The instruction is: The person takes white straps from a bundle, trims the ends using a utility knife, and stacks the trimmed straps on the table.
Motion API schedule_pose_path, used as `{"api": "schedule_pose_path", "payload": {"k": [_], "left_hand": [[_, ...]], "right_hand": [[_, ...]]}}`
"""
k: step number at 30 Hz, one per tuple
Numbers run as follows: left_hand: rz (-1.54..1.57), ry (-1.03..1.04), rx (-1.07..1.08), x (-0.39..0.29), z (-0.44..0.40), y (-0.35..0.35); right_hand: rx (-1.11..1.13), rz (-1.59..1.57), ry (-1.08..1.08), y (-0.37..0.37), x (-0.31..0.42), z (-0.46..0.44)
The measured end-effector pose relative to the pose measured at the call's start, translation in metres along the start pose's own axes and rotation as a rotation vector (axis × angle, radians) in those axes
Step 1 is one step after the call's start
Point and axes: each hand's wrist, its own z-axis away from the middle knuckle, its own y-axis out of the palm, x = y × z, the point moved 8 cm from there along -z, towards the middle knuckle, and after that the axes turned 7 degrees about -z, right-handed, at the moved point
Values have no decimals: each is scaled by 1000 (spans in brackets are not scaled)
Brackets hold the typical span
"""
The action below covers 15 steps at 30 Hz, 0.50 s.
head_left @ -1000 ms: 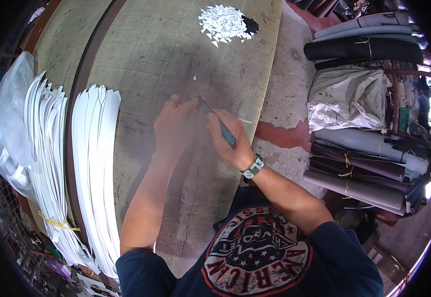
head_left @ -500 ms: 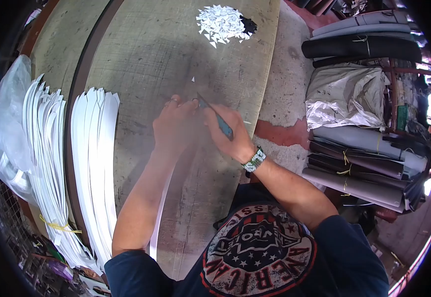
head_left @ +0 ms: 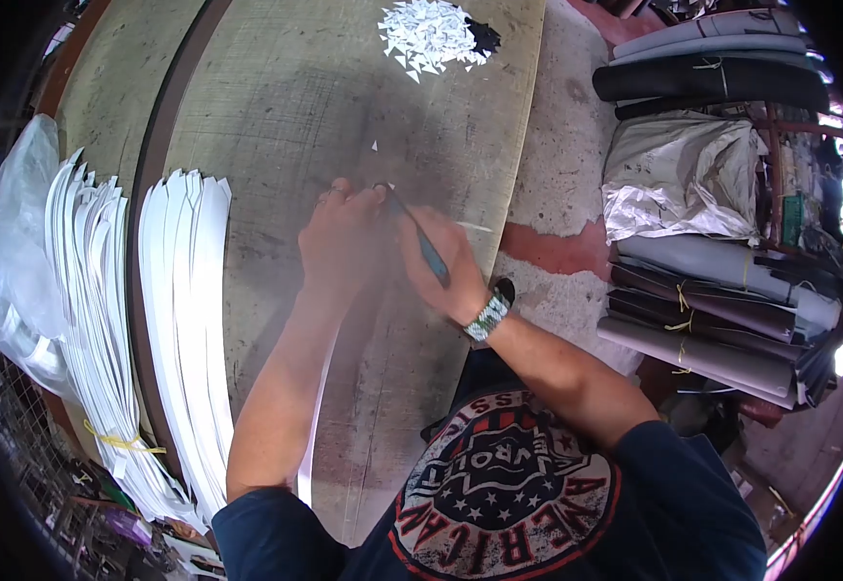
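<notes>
On the left a clear plastic bag [head_left: 16,252] slumps against a bundle of white strips [head_left: 87,290], cinched near its near end by a yellow tie [head_left: 121,443]. Just right of that, a dark brown band [head_left: 165,131] runs along the worn wooden desk [head_left: 276,97], and beside it lies a 2nd stack of white strips [head_left: 187,310], their far ends cut to points.

Then come the person's 2 hands. The left hand [head_left: 336,232] bends its fingers down at the desk; a single white strip [head_left: 315,426] shows alongside that forearm, but from here I can't tell whether the fingers grip it. Farther off lies 1 small white triangle [head_left: 375,146]; at the far side, a heap of white triangles [head_left: 426,39] touches some black scraps [head_left: 485,39]. The right hand [head_left: 445,261], a beaded bracelet [head_left: 489,315] at its wrist, is closed around a teal-handled knife [head_left: 428,254], its tip slanting to the left fingertips.

Past the desk's right edge is patchy floor [head_left: 567,107], then a black roll [head_left: 663,87], a crumpled white sack [head_left: 681,179] and, nearer, tied grey and dark rolls [head_left: 712,363].
</notes>
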Motion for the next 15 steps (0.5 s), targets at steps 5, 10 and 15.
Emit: {"api": "schedule_pose_path", "payload": {"k": [5, 10, 15], "left_hand": [[8, -12, 17, 0, -2, 5], [-3, -20, 16, 1, 0, 4], [-12, -6, -5, 1, -1, 6]], "right_hand": [[11, -43, 31, -7, 6, 4], [-28, 29, -10, 1, 0, 10], [13, 42, 28, -3, 0, 20]]}}
